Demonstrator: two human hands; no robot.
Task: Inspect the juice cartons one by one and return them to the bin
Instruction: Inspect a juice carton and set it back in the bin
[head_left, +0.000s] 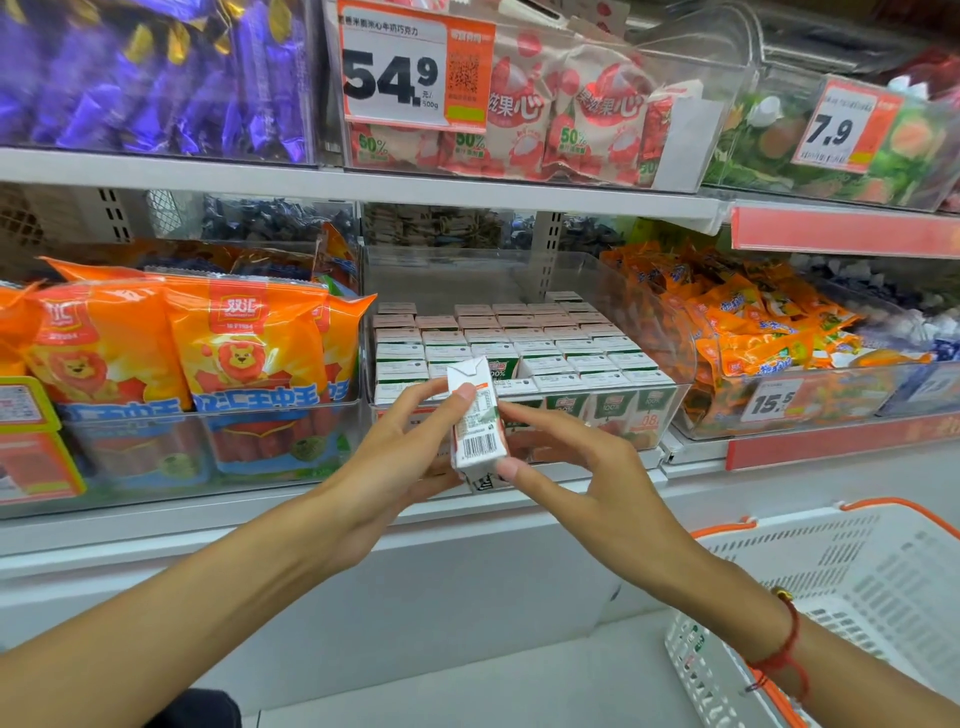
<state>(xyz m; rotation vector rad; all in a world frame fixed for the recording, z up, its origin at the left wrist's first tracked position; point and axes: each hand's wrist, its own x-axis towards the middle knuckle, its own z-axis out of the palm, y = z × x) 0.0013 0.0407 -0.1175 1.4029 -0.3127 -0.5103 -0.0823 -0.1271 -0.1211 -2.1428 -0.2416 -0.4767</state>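
I pinch one juice carton (475, 423) between my left hand (400, 447) and right hand (576, 462), barcode up, with the near-full bin (680, 364) of cartons still uninspected.

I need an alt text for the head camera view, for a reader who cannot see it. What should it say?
Both hands, left hand and right hand, hold one small juice carton upright, barcode toward the camera, in front of a clear bin full of matching cartons on a shop shelf. A white basket sits at lower right.

Shop: stocked shelves (363, 187), price tags (395, 67), white shopping basket (852, 582).
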